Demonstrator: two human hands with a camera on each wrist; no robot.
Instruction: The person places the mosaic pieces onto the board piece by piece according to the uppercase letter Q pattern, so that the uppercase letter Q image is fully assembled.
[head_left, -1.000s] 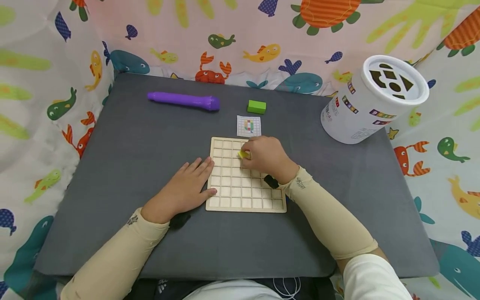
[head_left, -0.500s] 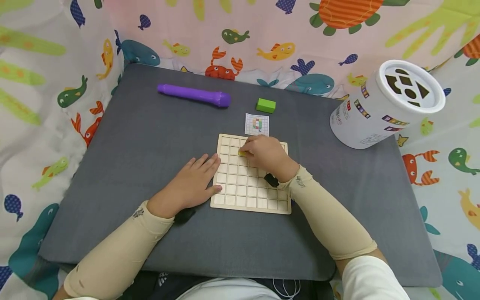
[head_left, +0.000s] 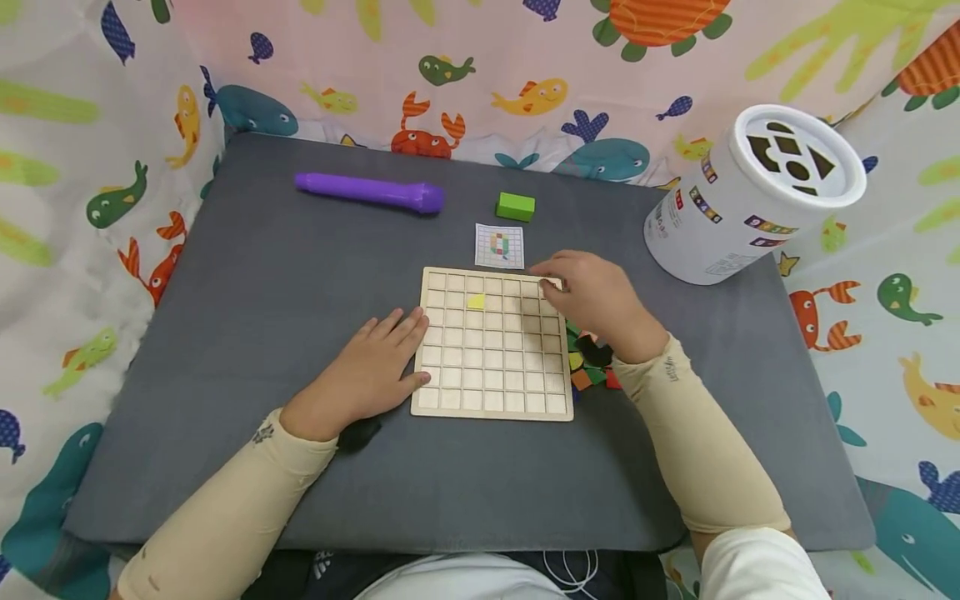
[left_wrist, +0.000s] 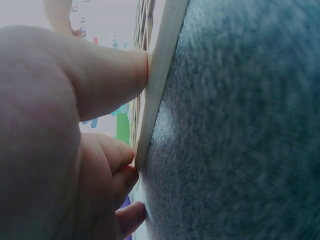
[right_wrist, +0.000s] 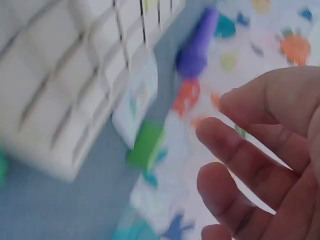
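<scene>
A pale wooden grid board [head_left: 480, 358] lies on the grey table. One yellow piece [head_left: 476, 302] sits in a square of its second row, left of the middle. My left hand [head_left: 375, 371] rests at the board's left edge, fingers straight; in the left wrist view its thumb [left_wrist: 115, 75] touches the rim. Over the board's top right corner hovers my right hand [head_left: 600, 300], fingers loosely bent and nothing between them in the right wrist view. Coloured pieces [head_left: 583, 379] lie beside the board's right edge, partly hidden under the right wrist.
A small pattern card [head_left: 498, 247] lies just beyond the board. Behind it is a green block [head_left: 515, 207]. A purple microphone-shaped tube [head_left: 367, 192] lies at the back left. The white tub [head_left: 742, 208] with shaped holes in its lid stands at the back right.
My right hand has let go of the yellow piece, which now lies on the board, and has moved right, uncovering the coloured pieces. The left hand keeps its place.
</scene>
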